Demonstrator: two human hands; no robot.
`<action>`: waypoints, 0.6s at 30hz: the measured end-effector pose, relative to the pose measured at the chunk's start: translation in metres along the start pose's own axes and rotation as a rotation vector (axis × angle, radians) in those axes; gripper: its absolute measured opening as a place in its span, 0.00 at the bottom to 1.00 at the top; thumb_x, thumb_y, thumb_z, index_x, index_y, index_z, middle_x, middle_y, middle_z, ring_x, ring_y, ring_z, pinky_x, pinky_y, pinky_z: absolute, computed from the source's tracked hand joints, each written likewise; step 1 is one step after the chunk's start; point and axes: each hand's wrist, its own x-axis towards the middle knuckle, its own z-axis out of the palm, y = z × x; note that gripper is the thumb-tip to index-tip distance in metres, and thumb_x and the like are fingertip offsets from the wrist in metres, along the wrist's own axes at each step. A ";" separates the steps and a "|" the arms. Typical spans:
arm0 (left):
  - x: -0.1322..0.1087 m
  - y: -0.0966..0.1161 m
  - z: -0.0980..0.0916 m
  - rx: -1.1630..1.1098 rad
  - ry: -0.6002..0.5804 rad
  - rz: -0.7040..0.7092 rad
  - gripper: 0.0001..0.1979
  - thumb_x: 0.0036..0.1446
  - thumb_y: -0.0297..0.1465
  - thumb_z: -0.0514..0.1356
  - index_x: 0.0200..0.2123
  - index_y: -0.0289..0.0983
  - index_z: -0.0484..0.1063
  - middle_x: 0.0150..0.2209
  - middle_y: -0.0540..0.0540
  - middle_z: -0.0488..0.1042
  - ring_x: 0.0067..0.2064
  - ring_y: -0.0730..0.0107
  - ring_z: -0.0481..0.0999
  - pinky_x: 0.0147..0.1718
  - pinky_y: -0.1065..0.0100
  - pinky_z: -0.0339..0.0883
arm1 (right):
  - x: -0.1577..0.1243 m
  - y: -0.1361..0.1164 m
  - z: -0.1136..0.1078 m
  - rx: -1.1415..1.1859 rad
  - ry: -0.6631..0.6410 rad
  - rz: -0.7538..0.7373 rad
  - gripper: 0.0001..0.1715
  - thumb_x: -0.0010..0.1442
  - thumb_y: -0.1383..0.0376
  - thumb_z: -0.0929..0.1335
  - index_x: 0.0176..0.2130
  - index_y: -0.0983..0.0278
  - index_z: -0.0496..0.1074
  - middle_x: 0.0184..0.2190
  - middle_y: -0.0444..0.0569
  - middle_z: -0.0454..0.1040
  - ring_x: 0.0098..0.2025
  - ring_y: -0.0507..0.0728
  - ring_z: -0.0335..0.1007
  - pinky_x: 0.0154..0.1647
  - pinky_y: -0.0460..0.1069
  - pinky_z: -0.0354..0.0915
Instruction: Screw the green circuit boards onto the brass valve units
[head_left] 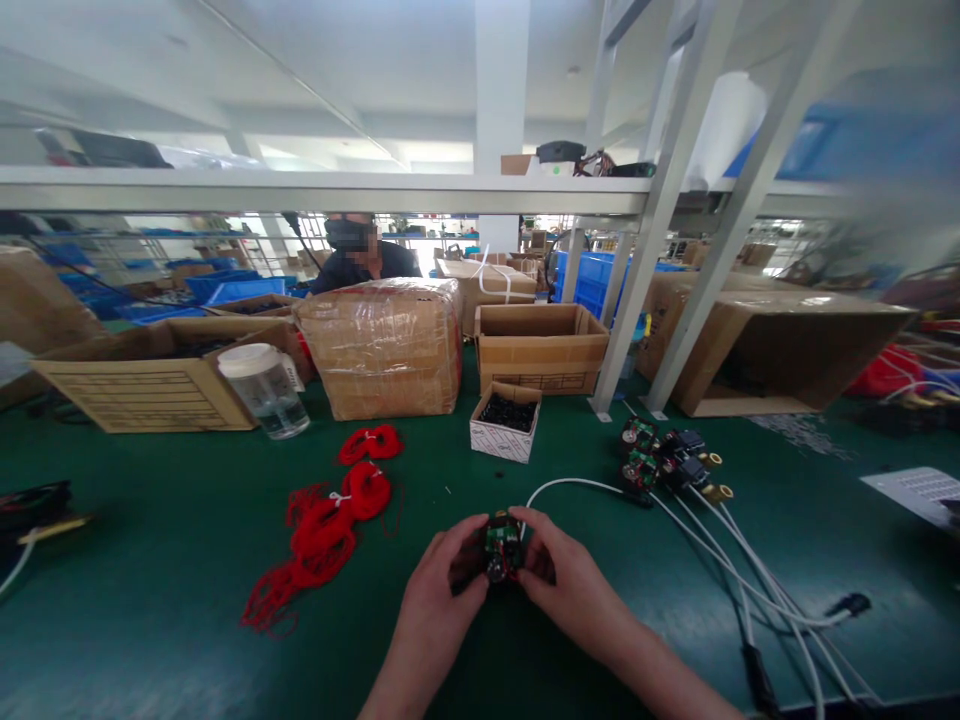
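Between my two hands, low in the middle of the head view, is a small black unit with a green circuit board [501, 545] and a round metallic part at its near end. My left hand [444, 580] grips its left side with thumb and fingers. From the right, my right hand [561, 575] pinches the other side. A white cable [574, 481] runs from the unit off to the right. Similar circuit board units [641, 468] with brass fittings and white cables lie together on the green table [420, 480]. Red wire bundles [322, 535] are left of my hands.
A small white box [504, 442] of black parts stands ahead of my hands. Behind it are cardboard boxes [382, 350] and a clear water jug [266, 395]. Metal shelf posts [634, 270] rise at right; a shelf [322, 192] crosses above. A person [367, 255] sits beyond the boxes.
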 end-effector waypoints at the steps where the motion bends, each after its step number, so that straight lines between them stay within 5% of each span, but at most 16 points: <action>1: 0.000 -0.001 0.001 -0.026 -0.012 -0.011 0.29 0.45 0.25 0.60 0.54 0.42 0.71 0.51 0.44 0.77 0.48 0.59 0.80 0.51 0.56 0.73 | 0.000 -0.001 0.000 0.005 -0.003 0.005 0.39 0.52 0.77 0.66 0.61 0.56 0.63 0.33 0.40 0.70 0.32 0.52 0.68 0.34 0.47 0.65; 11: -0.003 -0.010 0.019 -0.052 0.060 -0.015 0.29 0.46 0.26 0.61 0.55 0.39 0.68 0.56 0.42 0.76 0.56 0.56 0.76 0.58 0.54 0.68 | -0.001 -0.004 0.017 0.054 0.095 0.073 0.39 0.49 0.76 0.68 0.59 0.57 0.62 0.29 0.37 0.66 0.30 0.53 0.66 0.31 0.46 0.61; 18: -0.003 -0.004 0.013 -0.103 -0.014 -0.048 0.31 0.45 0.22 0.59 0.56 0.39 0.66 0.55 0.42 0.75 0.56 0.58 0.76 0.56 0.56 0.70 | -0.003 -0.007 0.016 0.098 0.047 0.088 0.41 0.48 0.77 0.66 0.60 0.55 0.61 0.29 0.37 0.65 0.31 0.53 0.65 0.32 0.47 0.61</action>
